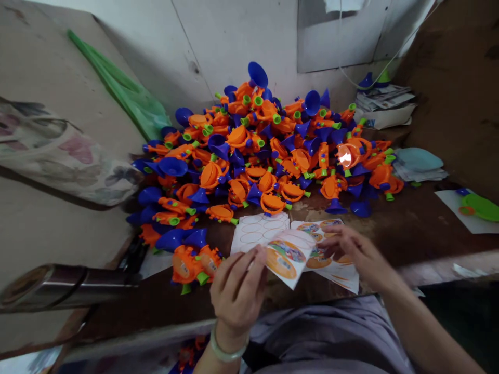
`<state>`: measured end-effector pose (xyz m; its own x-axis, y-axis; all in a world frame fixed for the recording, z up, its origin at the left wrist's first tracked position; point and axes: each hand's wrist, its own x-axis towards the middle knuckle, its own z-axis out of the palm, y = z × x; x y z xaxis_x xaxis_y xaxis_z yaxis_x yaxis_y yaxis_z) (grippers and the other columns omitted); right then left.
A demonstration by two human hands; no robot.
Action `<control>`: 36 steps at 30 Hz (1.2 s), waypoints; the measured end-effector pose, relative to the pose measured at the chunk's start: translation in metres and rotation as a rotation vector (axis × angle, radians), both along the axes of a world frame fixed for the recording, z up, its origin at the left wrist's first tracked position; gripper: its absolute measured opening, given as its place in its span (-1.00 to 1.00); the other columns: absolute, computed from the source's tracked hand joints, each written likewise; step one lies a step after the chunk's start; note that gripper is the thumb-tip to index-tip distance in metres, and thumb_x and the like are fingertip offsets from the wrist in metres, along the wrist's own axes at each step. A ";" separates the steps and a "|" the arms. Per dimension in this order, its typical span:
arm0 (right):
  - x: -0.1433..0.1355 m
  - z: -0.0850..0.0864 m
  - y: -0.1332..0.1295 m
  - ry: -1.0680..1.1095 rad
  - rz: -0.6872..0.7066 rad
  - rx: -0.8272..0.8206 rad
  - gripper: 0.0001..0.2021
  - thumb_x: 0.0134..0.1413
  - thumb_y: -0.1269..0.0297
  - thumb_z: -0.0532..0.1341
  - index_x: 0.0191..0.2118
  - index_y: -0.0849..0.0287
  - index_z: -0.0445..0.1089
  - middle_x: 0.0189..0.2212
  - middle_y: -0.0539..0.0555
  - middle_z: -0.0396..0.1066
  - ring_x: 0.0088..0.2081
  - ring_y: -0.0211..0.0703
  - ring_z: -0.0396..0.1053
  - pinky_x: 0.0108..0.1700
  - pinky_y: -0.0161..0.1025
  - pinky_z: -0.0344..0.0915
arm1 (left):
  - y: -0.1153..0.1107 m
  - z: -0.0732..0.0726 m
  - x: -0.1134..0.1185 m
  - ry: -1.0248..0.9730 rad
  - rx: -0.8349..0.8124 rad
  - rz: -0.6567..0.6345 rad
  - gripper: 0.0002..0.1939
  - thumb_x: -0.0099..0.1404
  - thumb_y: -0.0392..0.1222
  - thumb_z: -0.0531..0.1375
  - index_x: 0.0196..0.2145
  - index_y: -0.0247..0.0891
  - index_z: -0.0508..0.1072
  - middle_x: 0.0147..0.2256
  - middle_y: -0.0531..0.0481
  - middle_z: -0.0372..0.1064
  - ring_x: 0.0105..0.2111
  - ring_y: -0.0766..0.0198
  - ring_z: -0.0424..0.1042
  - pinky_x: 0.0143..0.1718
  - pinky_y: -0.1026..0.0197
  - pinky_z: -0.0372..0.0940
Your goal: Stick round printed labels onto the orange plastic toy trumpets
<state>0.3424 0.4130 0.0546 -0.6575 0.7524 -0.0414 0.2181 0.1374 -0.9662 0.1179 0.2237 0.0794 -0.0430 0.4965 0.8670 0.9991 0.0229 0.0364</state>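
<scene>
Between the thumb and fingers of my left hand (241, 283) is a sticker sheet (286, 259) with orange oval stickers, its upper part curling. To its right, my right hand (356, 252) has its fingers apart, above more printed sticker sheets (335, 272) on the table; it is slightly blurred and nothing shows in it. A stack of used-looking backing sheets (257, 231) with empty oval outlines lies just behind the held sheet. Close to my left hand stand two orange toy trumpets (185, 265) with blue bells and green mouthpieces, one bearing an oval sticker.
A large heap of orange and blue toy trumpets (268, 150) fills the table's back against the wall. A metal flask (74, 285) is at left, beside a green plastic bag (128, 98). Papers (385, 106), a light-blue lid-like piece (419, 159) and a green piece (481, 206) lie right.
</scene>
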 end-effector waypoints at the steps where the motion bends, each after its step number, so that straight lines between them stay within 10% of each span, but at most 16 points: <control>1: -0.013 0.004 -0.018 0.139 0.011 -0.153 -0.45 0.40 -0.23 0.12 0.24 0.05 0.39 -0.21 0.15 0.66 -0.30 0.00 0.62 -0.27 -0.13 0.54 | -0.001 0.000 0.006 0.033 -0.033 -0.040 -0.74 0.44 -0.46 0.25 0.02 -0.29 0.61 -0.19 -0.16 0.70 -0.19 0.14 0.59 -0.04 0.12 0.44; 5: -0.043 0.012 -0.054 0.355 -0.110 -0.318 -0.44 0.28 0.00 0.38 0.27 -0.09 0.19 -0.07 0.04 0.61 -0.15 -0.10 0.60 -0.10 -0.18 0.57 | -0.005 -0.002 0.027 0.060 -0.176 -0.267 -0.76 0.45 -0.41 0.22 -0.03 -0.21 0.62 -0.18 -0.06 0.71 -0.17 0.17 0.53 0.01 0.12 0.37; 11: -0.042 0.016 -0.044 0.170 0.125 0.113 -0.65 0.23 0.35 0.29 0.09 -0.03 0.34 -0.13 0.02 0.56 -0.19 -0.15 0.56 -0.14 -0.25 0.50 | 0.012 0.003 0.020 -0.419 -0.243 -0.272 -0.51 0.44 -0.10 0.22 0.28 -0.20 0.40 0.12 -0.27 0.55 0.13 -0.07 0.48 0.15 -0.12 0.38; 17: -0.041 0.018 -0.048 0.188 0.334 0.039 -0.61 0.26 0.39 0.26 0.16 -0.04 0.31 -0.17 -0.01 0.57 -0.20 -0.17 0.56 -0.22 -0.29 0.51 | 0.033 0.010 -0.001 -1.226 -0.523 -0.276 -0.65 0.42 -0.03 0.23 0.06 -0.25 0.50 -0.49 0.14 0.35 -0.54 0.31 0.28 -0.51 0.30 0.18; 28: -0.044 0.027 -0.049 0.230 0.063 0.654 -0.78 0.31 0.50 0.29 -0.12 0.02 0.62 -0.34 0.00 0.69 -0.32 -0.15 0.65 -0.27 -0.30 0.57 | 0.023 0.033 0.006 -1.176 -0.302 -0.309 -0.84 0.37 -0.20 0.29 -0.10 -0.19 0.59 -0.52 0.17 0.33 -0.53 0.38 0.23 -0.47 0.34 0.13; 36: -0.042 0.027 -0.058 0.453 0.016 0.852 -0.69 0.31 0.58 0.27 -0.12 0.00 0.67 -0.38 -0.01 0.56 -0.36 -0.24 0.55 -0.30 -0.33 0.51 | 0.029 0.029 0.005 -1.565 -0.303 -0.294 -0.76 0.28 -0.07 0.35 -0.14 -0.21 0.55 -0.50 0.12 0.38 -0.55 0.37 0.21 -0.54 0.36 0.10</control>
